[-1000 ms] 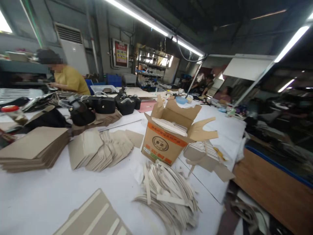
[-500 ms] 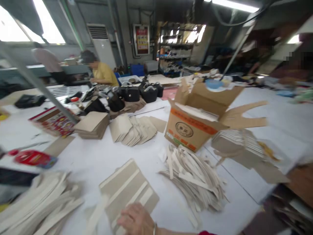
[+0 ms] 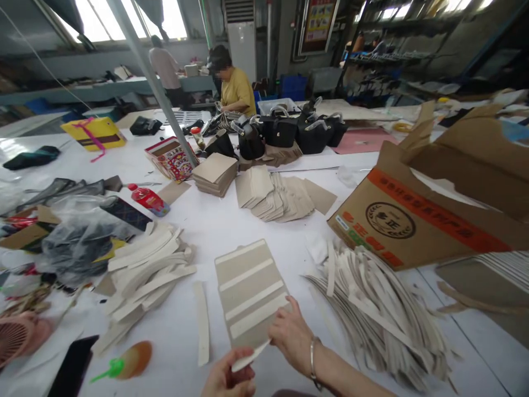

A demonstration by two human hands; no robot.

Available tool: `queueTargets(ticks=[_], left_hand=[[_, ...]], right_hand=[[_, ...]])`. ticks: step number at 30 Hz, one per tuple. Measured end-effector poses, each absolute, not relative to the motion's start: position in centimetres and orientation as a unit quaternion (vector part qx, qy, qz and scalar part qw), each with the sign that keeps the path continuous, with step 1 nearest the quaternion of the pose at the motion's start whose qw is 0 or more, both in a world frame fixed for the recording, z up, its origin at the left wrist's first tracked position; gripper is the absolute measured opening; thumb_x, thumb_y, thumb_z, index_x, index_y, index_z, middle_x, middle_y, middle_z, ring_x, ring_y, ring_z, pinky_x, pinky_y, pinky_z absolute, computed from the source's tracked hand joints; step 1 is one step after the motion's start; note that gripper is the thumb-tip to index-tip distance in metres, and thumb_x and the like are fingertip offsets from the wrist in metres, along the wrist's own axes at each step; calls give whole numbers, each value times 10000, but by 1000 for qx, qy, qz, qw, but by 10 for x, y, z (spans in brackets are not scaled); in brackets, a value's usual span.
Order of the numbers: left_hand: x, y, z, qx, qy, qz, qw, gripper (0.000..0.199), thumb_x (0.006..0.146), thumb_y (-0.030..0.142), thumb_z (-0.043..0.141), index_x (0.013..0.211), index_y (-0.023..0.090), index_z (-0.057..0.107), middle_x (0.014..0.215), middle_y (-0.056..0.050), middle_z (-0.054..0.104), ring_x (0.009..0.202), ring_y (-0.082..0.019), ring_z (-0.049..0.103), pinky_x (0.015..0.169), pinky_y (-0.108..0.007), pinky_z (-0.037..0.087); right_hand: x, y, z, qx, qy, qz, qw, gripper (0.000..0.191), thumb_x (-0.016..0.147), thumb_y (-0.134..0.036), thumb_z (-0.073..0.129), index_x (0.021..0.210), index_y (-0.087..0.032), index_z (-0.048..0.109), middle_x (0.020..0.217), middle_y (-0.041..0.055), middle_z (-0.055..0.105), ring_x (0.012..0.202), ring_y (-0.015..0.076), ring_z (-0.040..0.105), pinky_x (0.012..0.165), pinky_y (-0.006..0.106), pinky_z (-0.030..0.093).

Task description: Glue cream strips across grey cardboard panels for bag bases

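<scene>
My left hand [image 3: 230, 376] pinches one end of a short pale cardboard strip [image 3: 248, 357] near the bottom edge of the view. The strip's other end meets the fingertips of my right hand [image 3: 292, 337], which are closed on it. Just beyond both hands, a grey-beige board [image 3: 243, 270] lies flat on the white table, with several pale strips laid across it in rows. My right index finger is close to the board's right edge. A single loose strip [image 3: 202, 322] rests to the left of the board.
Heaps of strips lie left [image 3: 144, 275] and right [image 3: 372, 309]. Beyond are stacked card pieces [image 3: 273, 193], a cardboard box [image 3: 392, 215] and black bags [image 3: 281, 132]. Near left are a green-tipped glue bottle [image 3: 134, 358] and a phone [image 3: 74, 366]. A metal pole [image 3: 152, 82] crosses the view.
The view has swung left. My left hand has come into view with a short strip. My right hand has moved from over the board's near part to the strip's other end.
</scene>
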State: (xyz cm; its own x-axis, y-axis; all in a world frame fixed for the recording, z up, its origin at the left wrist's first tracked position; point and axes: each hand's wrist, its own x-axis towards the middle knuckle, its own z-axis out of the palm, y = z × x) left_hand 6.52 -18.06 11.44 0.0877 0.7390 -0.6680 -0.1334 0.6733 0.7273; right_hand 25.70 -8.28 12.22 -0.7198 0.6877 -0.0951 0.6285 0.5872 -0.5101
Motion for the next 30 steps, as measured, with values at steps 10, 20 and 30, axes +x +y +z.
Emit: queueTargets(ticks=[10,20,30], left_hand=[[34,-127,88,293,711,297,566,434,617,579,581,737,164,619,504,18,543,529,-142,525,564,-261,453],[13,-92,49,192,735,315,569,414,555,560,645,681,183,530,567,16,614,558,-156,612,542,-266,504],[1,-89,27,262,779,243,516,395,661,573,533,710,181,542,608,-4,630,550,-175,618,501,-277,494]], right_hand=[[275,-1,105,-476,-719,507,-15,74,646,-254,622,615,-188,619,552,-8,605,574,132,547,557,233,383],[268,48,36,-573,-590,568,6,87,735,-235,543,701,-155,532,475,-63,505,329,58,433,359,163,323],[259,51,12,-631,-608,482,14,121,711,-244,567,637,-151,586,533,-16,578,498,87,499,503,194,342]])
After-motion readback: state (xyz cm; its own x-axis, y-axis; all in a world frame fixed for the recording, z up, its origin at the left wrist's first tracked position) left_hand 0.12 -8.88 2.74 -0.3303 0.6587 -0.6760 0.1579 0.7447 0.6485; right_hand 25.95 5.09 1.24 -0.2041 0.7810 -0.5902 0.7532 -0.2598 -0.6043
